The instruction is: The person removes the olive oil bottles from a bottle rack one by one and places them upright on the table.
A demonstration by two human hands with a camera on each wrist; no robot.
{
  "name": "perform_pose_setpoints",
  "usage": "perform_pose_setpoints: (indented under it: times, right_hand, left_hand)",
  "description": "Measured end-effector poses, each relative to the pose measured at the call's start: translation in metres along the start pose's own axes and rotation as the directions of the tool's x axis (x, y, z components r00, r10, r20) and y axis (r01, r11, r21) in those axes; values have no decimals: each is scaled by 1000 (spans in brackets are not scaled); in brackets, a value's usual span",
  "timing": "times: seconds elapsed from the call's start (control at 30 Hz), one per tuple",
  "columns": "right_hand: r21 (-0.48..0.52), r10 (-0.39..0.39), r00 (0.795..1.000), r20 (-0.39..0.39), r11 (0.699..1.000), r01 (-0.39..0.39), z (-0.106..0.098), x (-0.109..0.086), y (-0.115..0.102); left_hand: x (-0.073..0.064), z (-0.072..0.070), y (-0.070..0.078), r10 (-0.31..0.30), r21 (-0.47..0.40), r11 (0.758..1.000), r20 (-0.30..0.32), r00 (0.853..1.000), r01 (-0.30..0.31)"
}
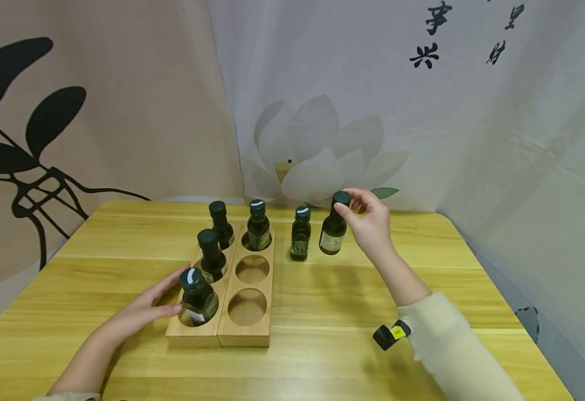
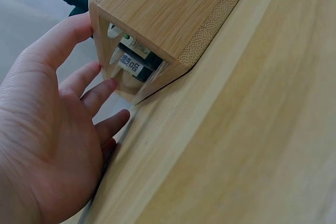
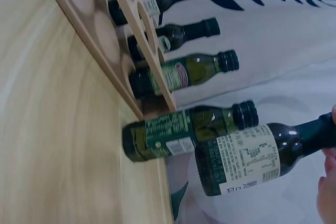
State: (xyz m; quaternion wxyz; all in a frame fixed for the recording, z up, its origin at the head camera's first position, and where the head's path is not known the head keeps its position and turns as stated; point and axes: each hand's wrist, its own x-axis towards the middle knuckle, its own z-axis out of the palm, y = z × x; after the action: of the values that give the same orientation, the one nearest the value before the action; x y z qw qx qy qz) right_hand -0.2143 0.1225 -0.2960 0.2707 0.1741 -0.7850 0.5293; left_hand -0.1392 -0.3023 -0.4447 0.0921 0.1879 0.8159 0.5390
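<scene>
My right hand (image 1: 369, 220) pinches a dark glass bottle (image 1: 332, 236) by its black-capped neck. The bottle, with a pale printed label, tilts slightly, and its base hangs over the table in the right wrist view. Left of it stands a smaller green bottle (image 1: 299, 242) with a dark green label. My left hand (image 1: 137, 312) rests its thumb and fingers, nearly straight, against the left side of a two-part wooden rack (image 1: 270, 278). Three bottles fill the rack's left row, a green-capped front bottle (image 1: 198, 301) among them. One bottle (image 1: 259, 228) sits in the right row's back hole.
Two round holes, a middle hole (image 1: 252, 269) and a front hole (image 1: 247, 307), show bare wood. Everything stands on a wooden table (image 1: 332, 362). Behind its far edge hangs a printed cloth (image 1: 322, 67). A small black device (image 1: 391, 334) sits at the right sleeve.
</scene>
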Motion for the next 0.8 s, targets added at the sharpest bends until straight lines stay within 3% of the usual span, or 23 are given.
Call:
perform_pose_setpoints:
  times: [0.27, 0.8]
  right_hand:
    - [5, 23, 1000, 13, 1000, -23, 2, 16, 53]
    - [-39, 124, 992, 37, 992, -123, 8, 5, 85]
  left_hand:
    - [0, 0, 1, 4, 7, 1000, 0, 1000, -4]
    - [0, -1, -2, -5, 4, 1000, 0, 1000, 5]
